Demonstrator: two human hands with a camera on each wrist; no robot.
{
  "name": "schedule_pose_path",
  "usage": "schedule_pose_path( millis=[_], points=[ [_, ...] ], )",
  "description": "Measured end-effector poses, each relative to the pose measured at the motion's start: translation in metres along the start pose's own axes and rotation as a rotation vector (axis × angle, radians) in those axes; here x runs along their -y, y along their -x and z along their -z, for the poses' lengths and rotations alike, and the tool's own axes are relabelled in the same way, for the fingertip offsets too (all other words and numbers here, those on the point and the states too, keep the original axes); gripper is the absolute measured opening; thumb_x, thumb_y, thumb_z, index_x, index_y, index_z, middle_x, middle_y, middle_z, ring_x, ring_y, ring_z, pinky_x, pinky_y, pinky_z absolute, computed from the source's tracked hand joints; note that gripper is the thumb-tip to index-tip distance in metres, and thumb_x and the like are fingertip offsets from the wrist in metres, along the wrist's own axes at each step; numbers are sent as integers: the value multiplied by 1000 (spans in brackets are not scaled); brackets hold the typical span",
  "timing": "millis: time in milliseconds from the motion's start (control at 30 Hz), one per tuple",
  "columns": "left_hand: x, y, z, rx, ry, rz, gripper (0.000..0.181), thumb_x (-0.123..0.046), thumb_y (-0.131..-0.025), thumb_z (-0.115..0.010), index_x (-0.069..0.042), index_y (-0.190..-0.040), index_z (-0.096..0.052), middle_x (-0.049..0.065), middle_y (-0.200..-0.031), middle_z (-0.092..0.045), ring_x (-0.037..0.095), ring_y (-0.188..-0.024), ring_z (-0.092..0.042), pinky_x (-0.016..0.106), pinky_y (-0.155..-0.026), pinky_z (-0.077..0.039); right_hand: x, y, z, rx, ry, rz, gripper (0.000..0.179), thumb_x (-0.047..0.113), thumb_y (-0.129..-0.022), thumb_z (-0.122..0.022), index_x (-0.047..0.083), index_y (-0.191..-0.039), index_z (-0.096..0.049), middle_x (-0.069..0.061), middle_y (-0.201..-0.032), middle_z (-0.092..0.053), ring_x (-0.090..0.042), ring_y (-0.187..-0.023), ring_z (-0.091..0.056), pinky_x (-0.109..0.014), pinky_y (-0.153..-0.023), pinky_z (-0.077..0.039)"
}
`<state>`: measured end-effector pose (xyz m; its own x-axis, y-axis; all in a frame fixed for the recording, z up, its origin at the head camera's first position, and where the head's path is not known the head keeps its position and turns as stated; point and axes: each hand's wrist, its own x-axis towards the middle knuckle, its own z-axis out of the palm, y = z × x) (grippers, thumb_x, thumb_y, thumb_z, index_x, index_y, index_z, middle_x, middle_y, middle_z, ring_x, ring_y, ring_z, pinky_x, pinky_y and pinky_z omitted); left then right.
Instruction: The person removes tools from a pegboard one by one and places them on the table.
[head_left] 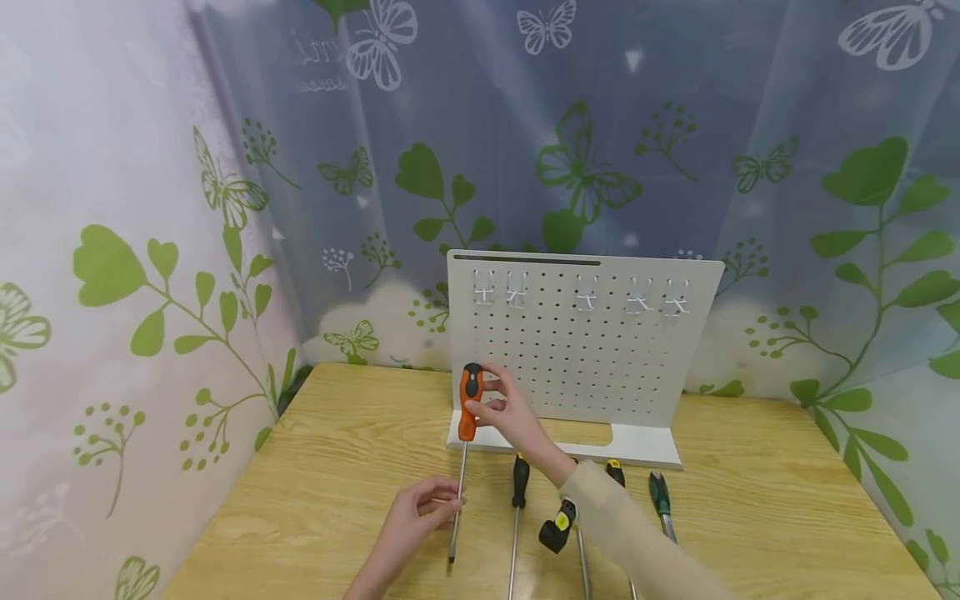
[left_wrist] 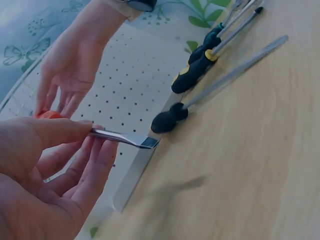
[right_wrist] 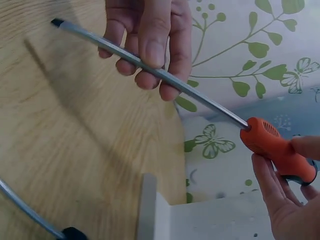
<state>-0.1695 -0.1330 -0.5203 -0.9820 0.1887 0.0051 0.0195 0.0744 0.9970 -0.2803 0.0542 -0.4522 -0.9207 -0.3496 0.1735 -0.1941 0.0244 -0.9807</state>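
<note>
An orange and black flat-blade screwdriver (head_left: 469,408) is held up over the table, handle upward and blade pointing down in the head view. My right hand (head_left: 510,412) grips its handle between thumb and fingers. Lower down, my left hand (head_left: 422,518) pinches the steel shaft (right_wrist: 200,98) between thumb and fingertips. In the left wrist view the flat tip (left_wrist: 149,142) sticks out past the left fingers. Beneath the right forearm, several other screwdrivers lie on the table, among them a black-handled one (head_left: 521,482) and a green-handled one (head_left: 660,493).
A white pegboard (head_left: 570,350) stands on its base at the back of the wooden table (head_left: 345,450). Several clear hooks (head_left: 586,293) hang along its upper part. A patterned curtain (head_left: 480,167) surrounds the table. A black wrist strap with a camera (head_left: 558,528) sits by the right sleeve.
</note>
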Motion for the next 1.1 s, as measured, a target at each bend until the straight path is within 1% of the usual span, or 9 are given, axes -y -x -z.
schedule_pose_path(
  millis=[67, 200, 267, 367, 533, 700, 800, 933, 1100],
  points=[
    [3, 5, 3, 19, -3, 22, 34, -11, -97, -70, 12, -120, -63, 23, -108, -70, 18, -91, -71, 32, -76, -63, -7, 3, -3, -6, 0, -12, 69, 7, -96, -69, 6, -154, -32, -28, -131, -53, -27, -90, -71, -45, -81, -63],
    [9, 14, 8, 43, -3, 63, 35, -12, -97, -70, 12, -121, -63, 21, -107, -71, 21, -92, -71, 31, -75, -63, -18, 10, -9, -11, -26, -45, 69, 6, -96, -70, 7, -154, -33, -28, -131, -53, -25, -87, -71, -54, -84, -61],
    [12, 17, 9, 55, -3, 71, 35, -11, -96, -70, 13, -121, -62, 21, -106, -71, 21, -91, -70, 30, -75, -62, -23, 13, -11, -12, -46, -60, 69, 6, -95, -70, 6, -154, -33, -28, -130, -52, -23, -86, -71, -58, -85, -59],
    [16, 22, 11, 88, -1, 64, 35, -7, -96, -69, 13, -123, -60, 23, -105, -71, 19, -89, -70, 29, -73, -62, -30, 17, -14, -14, -52, -85, 67, 6, -95, -70, 5, -153, -35, -29, -128, -53, -23, -84, -70, -59, -85, -59],
    [22, 27, 12, 150, 7, 52, 34, 0, -95, -67, 15, -124, -55, 27, -101, -69, 15, -82, -69, 26, -70, -62, -44, 22, -19, -13, -33, -130, 65, 5, -94, -70, 1, -150, -37, -30, -125, -54, -24, -84, -70, -56, -82, -61],
    [26, 33, 10, 153, -3, 88, 32, 0, -94, -68, 13, -121, -57, 17, -96, -70, 14, -79, -67, 27, -68, -62, -56, 28, -23, -31, -48, -175, 64, 0, -93, -70, -3, -147, -38, -30, -124, -53, -23, -86, -70, -48, -77, -63],
    [28, 36, 9, 147, -19, 95, 32, 0, -93, -69, 13, -120, -58, 12, -94, -69, 15, -79, -67, 27, -68, -62, -62, 30, -26, -41, -56, -180, 64, -3, -92, -70, -7, -146, -37, -32, -124, -53, -24, -85, -70, -45, -73, -64],
    [30, 39, 9, 153, -6, 114, 32, 0, -93, -69, 14, -119, -59, 10, -94, -68, 16, -79, -67, 27, -68, -62, -68, 34, -30, -44, -28, -183, 65, -4, -92, -69, -9, -146, -35, -35, -123, -55, -28, -83, -71, -44, -70, -64],
    [31, 43, 9, 181, 21, 149, 31, -2, -92, -71, 14, -117, -59, 8, -94, -66, 16, -79, -66, 28, -68, -62, -75, 38, -33, -41, 2, -203, 64, -4, -91, -70, -9, -145, -36, -33, -122, -58, -33, -78, -72, -44, -68, -64]
  ],
)
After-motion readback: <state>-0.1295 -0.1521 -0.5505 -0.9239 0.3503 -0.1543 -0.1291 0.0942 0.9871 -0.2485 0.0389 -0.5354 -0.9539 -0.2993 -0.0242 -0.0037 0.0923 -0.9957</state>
